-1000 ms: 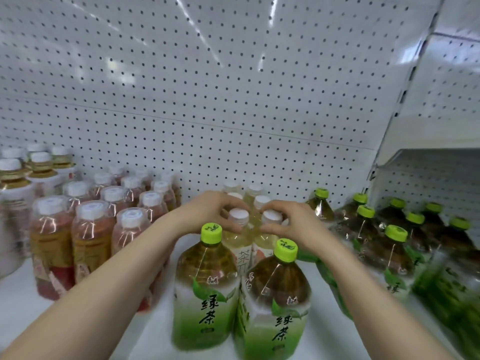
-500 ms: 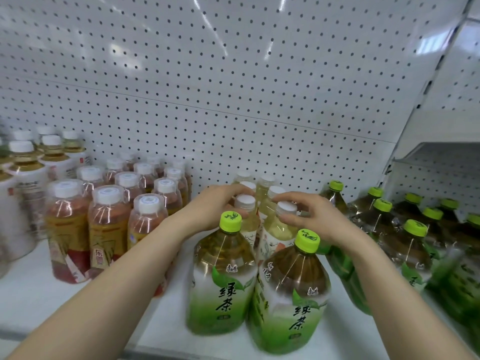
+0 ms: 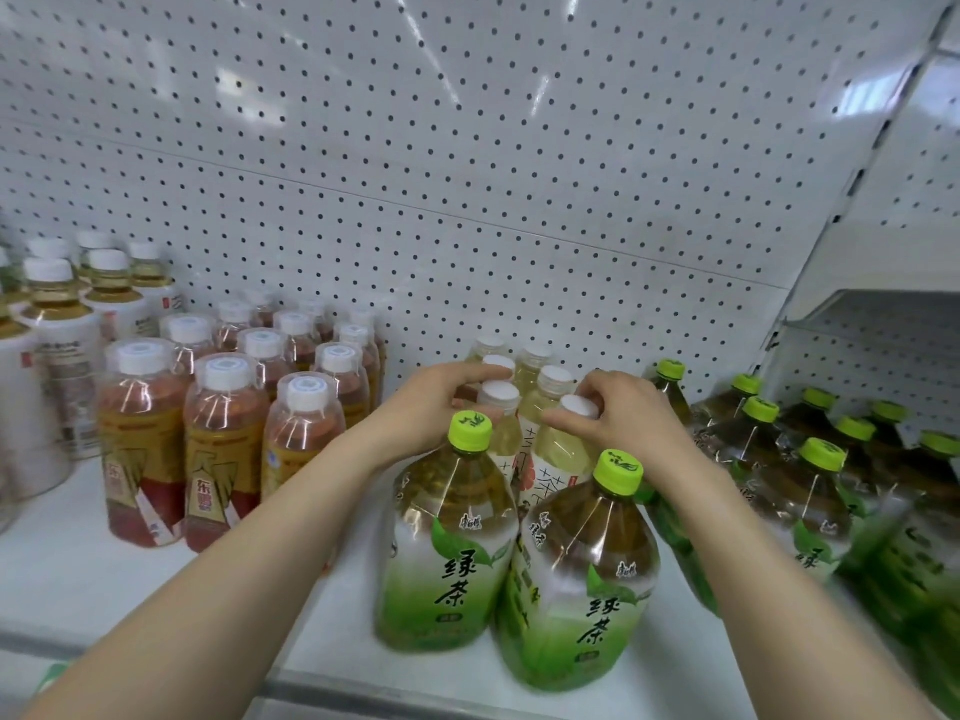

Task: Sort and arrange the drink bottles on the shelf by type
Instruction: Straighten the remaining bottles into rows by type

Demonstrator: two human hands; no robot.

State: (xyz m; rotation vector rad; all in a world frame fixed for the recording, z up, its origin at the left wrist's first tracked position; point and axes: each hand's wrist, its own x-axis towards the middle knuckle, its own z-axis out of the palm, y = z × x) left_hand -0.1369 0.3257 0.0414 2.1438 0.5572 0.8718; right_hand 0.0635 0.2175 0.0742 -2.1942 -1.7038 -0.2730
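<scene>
Up front on the white metal shelf (image 3: 78,574), two large clear plastic green-tea bottles with lime-green caps stood side by side, touching: the left large bottle (image 3: 447,553) and the right large bottle (image 3: 582,589), which sat slightly nearer the shelf edge. Just behind them was a cluster of small pale-yellow tea bottles with white caps (image 3: 540,444), set against the white perforated back panel (image 3: 467,148).

Both bare forearms reached over the large bottles into that cluster. The left hand (image 3: 431,407) lay curled over the left side of the cluster, fingers bent around the neck area of the near-left white-capped bottle (image 3: 500,402), in contact with it; whether it truly gripped could not be told. The right hand (image 3: 623,413) was pinched on the near-right white-capped bottle (image 3: 576,418), thumb and fingertips closed around its cap and neck.

To the left, well apart from the hands, stood rows of reddish-amber tea bottles with white caps and gold-and-red labels (image 3: 223,449). Further left were taller white-labelled bottles with white caps (image 3: 57,335), golden liquid showing at the shoulders.

To the right, a group of dark tea bottles with lime-green caps and green labels (image 3: 810,485) filled that end of the shelf, the nearest ones blurred. One of these stood just behind the right wrist, its cap (image 3: 670,370) showing above the hand. A second shelf bay (image 3: 872,324) opened at far right.
</scene>
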